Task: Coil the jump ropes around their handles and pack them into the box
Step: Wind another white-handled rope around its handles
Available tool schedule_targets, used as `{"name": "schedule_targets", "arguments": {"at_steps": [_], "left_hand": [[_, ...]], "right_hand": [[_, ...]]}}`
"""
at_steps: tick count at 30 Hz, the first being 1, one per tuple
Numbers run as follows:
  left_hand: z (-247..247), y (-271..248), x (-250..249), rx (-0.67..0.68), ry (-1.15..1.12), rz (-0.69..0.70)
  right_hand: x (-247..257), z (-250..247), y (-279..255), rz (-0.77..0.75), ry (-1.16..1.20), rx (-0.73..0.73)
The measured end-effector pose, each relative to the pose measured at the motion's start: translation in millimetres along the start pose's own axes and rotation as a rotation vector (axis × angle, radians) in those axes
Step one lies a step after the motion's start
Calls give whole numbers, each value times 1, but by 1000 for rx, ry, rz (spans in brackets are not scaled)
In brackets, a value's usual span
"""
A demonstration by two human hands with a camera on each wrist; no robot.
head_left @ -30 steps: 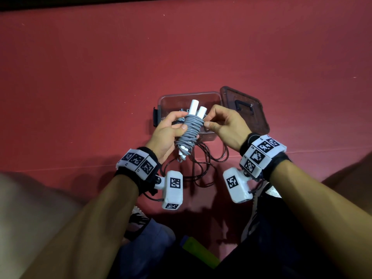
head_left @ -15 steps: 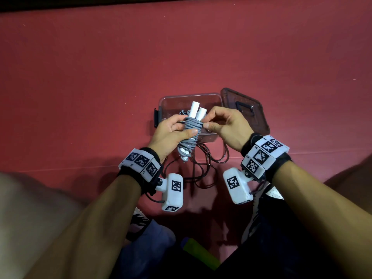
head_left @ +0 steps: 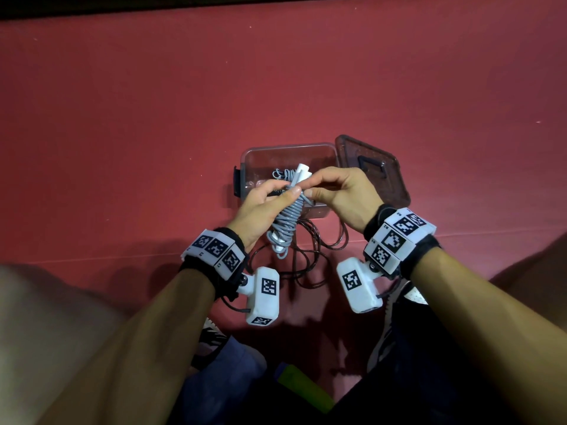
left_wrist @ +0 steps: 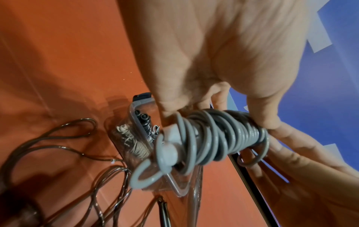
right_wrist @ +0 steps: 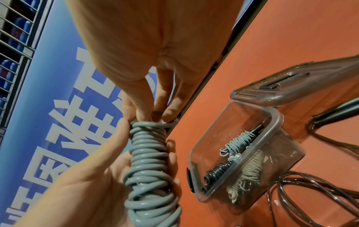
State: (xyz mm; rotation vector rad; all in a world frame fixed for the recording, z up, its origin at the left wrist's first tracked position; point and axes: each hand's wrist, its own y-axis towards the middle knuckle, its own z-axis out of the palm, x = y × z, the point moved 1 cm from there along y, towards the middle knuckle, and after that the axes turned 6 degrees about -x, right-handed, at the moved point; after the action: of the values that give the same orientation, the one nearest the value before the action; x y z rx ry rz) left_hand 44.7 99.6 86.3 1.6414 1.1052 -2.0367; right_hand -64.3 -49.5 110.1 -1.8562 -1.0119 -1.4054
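A grey jump rope is coiled round its two white handles and held above the front of the clear plastic box. My left hand grips the middle of the bundle, thumb on top. My right hand pinches the rope's last loop at the upper end of the coil. Inside the box lie a few coiled ropes: a grey one, a black one and a pale one.
A dark loose rope sprawls uncoiled on the red floor in front of the box, its black handles lying to the right. The box's tinted lid leans at the box's right side. My legs and shoes are at the bottom.
The bundle has tilted, its white handle tips leaning right and lower over the box. My right hand has shifted up onto the coil's top end; my left grip stays.
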Motion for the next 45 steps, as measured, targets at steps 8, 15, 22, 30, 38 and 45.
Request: {"name": "schedule_targets", "arguments": {"at_steps": [8, 15, 22, 30, 38, 45], "left_hand": [[-2, 2, -6, -86, 44, 50], [-2, 2, -7, -128, -55, 12], [-2, 0, -9, -58, -155, -26], [-2, -3, -8, -34, -90, -7], [-3, -4, -9, 75, -109, 7], [-1, -6, -13, 106, -132, 11]], "right_hand": [[-2, 2, -1, 17, 45, -15], [0, 6, -3, 38, 56, 24], [7, 4, -4, 50, 18, -9], [5, 0, -1, 24, -33, 1], [3, -1, -1, 69, 35, -19], [7, -1, -3, 188, 170, -9]]}}
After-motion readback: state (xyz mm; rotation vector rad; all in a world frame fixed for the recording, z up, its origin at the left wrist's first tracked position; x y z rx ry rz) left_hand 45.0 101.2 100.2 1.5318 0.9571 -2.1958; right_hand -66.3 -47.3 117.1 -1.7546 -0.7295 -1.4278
